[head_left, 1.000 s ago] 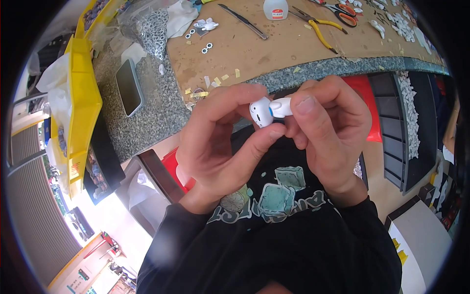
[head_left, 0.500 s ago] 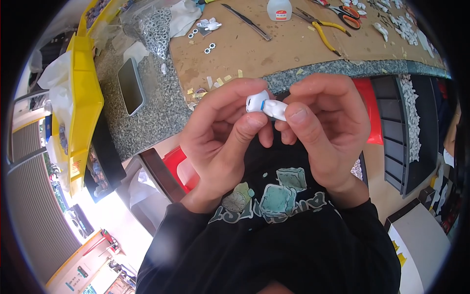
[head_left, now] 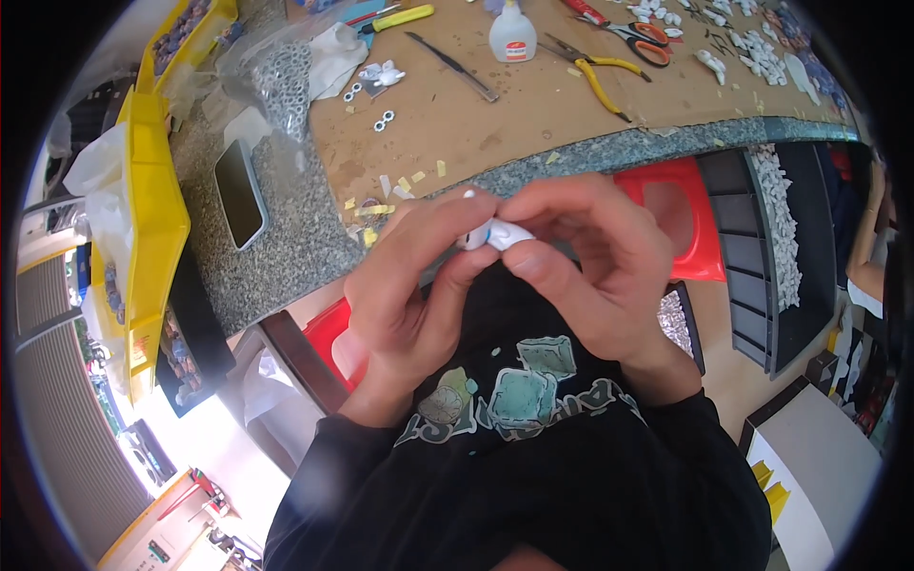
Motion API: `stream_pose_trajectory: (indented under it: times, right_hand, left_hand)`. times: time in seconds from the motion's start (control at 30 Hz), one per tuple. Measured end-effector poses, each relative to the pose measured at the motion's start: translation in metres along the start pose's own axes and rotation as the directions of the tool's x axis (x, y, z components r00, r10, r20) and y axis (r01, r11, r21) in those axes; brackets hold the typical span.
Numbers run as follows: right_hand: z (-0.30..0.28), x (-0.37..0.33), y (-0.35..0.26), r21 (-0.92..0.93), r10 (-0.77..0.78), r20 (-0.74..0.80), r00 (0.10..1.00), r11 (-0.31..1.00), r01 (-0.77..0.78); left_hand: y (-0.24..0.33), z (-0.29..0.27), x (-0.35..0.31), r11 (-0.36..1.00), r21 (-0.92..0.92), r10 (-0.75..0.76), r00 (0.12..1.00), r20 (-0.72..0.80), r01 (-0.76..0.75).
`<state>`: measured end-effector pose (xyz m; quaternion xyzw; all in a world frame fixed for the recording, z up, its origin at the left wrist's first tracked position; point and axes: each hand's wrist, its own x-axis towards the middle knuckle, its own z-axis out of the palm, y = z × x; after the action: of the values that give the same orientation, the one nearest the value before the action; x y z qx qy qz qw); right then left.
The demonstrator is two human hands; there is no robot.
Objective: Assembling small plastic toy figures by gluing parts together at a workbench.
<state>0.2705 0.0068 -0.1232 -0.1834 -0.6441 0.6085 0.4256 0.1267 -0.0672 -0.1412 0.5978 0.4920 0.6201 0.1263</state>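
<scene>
Between my two hands is a small white toy figure (head_left: 511,236) with a thin blue band around its neck. My left hand (head_left: 400,281) pinches the rounded head end between thumb and fingers, covering much of it. The body end is gripped by my right hand (head_left: 605,271), its thumb below and its curled index finger above, close to the left fingertips. Both hands are in front of my chest, just short of the bench edge.
On the cardboard (head_left: 457,133) lie a craft knife (head_left: 452,67), a glue bottle (head_left: 513,36), yellow-handled pliers (head_left: 600,76), scissors (head_left: 643,43) and white parts (head_left: 762,55). A phone (head_left: 240,195) rests on the granite (head_left: 281,266). Left stands a yellow bin (head_left: 157,219); right, a dark tray (head_left: 809,247).
Both hands have shifted slightly left and lower in view. Fingers now close further around the toy figure, hiding more of its head. The view of the bench has shifted too.
</scene>
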Motion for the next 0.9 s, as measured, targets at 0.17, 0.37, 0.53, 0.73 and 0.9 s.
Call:
stream_pose_trajectory:
  times: [0.17,0.37,0.53,0.73,0.9]
  right_hand:
    - [-0.028,0.005,0.025,-0.326,0.042,0.295,0.954,0.944,0.059]
    - [-0.046,0.003,0.012,-0.621,0.080,0.359,0.930,0.765,0.174]
    - [-0.058,0.019,0.007,-0.643,0.190,0.423,0.886,0.752,0.145]
    - [-0.126,0.070,0.057,-0.942,-0.082,0.208,0.975,0.252,0.222]
    - [-0.133,0.083,0.063,-0.986,0.167,0.166,0.972,0.041,0.162]
  left_hand:
    - [-0.009,0.000,-0.010,0.979,0.201,-0.070,0.986,0.153,0.038]
    - [0.009,0.012,0.007,0.800,-0.084,-0.563,0.791,0.239,0.594]
    - [-0.024,0.028,0.002,0.683,-0.154,-0.680,0.698,0.223,0.714]
    - [-0.035,0.018,-0.020,0.375,-0.541,-0.731,0.599,0.326,0.753]
    - [-0.026,0.022,-0.014,0.328,-0.583,-0.777,0.563,0.281,0.743]
